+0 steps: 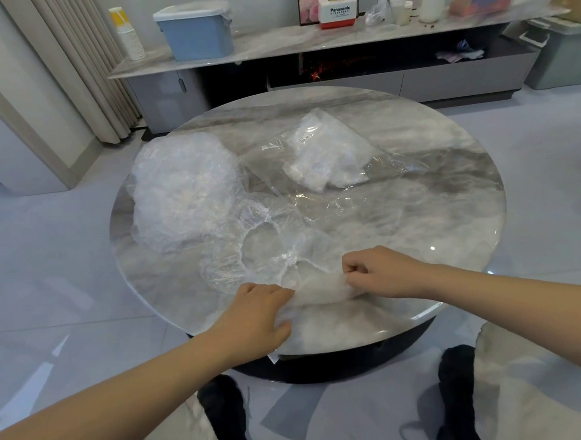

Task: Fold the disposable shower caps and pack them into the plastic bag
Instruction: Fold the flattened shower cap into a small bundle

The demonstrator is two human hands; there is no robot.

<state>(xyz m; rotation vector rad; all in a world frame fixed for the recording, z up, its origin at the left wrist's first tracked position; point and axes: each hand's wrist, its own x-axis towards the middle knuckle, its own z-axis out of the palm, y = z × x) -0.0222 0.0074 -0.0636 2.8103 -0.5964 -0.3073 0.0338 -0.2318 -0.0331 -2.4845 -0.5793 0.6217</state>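
Fingers of the left hand curl over the near left end of a half-folded shower cap, holding it against the surface. Its long axis runs left to right between both hands, at the near edge. At the other end, the right hand pinches the film, fingers bunched tight. Beyond lie the heap of loose caps at left and the plastic bag, nearer the right hand.
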